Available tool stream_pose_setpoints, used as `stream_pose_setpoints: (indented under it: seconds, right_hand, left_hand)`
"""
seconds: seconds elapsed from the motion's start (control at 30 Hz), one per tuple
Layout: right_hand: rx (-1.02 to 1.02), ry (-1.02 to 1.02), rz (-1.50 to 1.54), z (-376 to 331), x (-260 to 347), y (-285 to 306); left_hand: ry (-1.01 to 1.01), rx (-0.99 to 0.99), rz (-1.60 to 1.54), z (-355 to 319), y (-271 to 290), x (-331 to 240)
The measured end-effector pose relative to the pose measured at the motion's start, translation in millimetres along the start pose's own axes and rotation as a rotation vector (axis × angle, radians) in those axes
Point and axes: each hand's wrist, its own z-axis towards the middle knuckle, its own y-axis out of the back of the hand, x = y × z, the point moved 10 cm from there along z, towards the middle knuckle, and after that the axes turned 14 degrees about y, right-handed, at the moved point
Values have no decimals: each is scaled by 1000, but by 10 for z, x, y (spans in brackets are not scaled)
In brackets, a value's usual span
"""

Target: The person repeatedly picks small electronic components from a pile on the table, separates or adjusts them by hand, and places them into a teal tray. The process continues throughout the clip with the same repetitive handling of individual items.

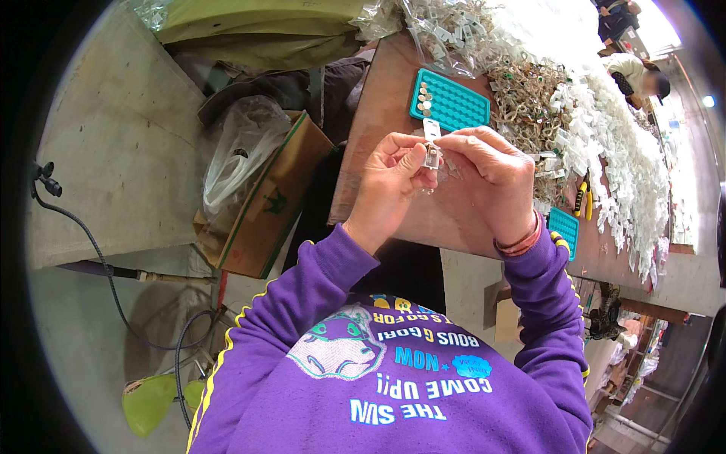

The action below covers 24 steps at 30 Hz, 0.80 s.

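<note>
My left hand (395,181) pinches a small clear plastic case (432,159) between thumb and fingers, above the near edge of the table. A white slotted hang tab (431,129) stands up from the case's far end. What lies inside the case is too small to make out. From the right, my right hand (490,168) reaches in with its fingers bent together, the tips closed on the case at the base of the tab. Just beyond both hands lies a teal tray (457,98) with rows of pockets; several small silvery discs (425,104) sit at its left end.
Brown and clear small pieces (525,102) heap up right of the tray, beside a long pile of clear plastic packaging (620,151). Yellow-handled pliers (581,198) and a second teal tray (563,231) lie near my right forearm. A cardboard box (268,204) stands left. Another person (635,74) is at far right.
</note>
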Motion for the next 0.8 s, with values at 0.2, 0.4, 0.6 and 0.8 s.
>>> stream_pose_setpoints:
  seconds: [0.2, 0.4, 0.6, 0.8]
  right_hand:
    - [35, 7, 35, 0, -106, -102]
    - [-39, 393, -151, -127, 191, -159]
    - [15, -132, -91, 151, -1104, -293]
    - [128, -91, -230, 308, -1458, -675]
  left_hand:
    - [8, -23, 14, -4, -2, -10]
    - [30, -141, -143, -6, 71, 40]
    - [57, -110, -38, -3, 46, 41]
    - [63, -102, -79, -13, 47, 37]
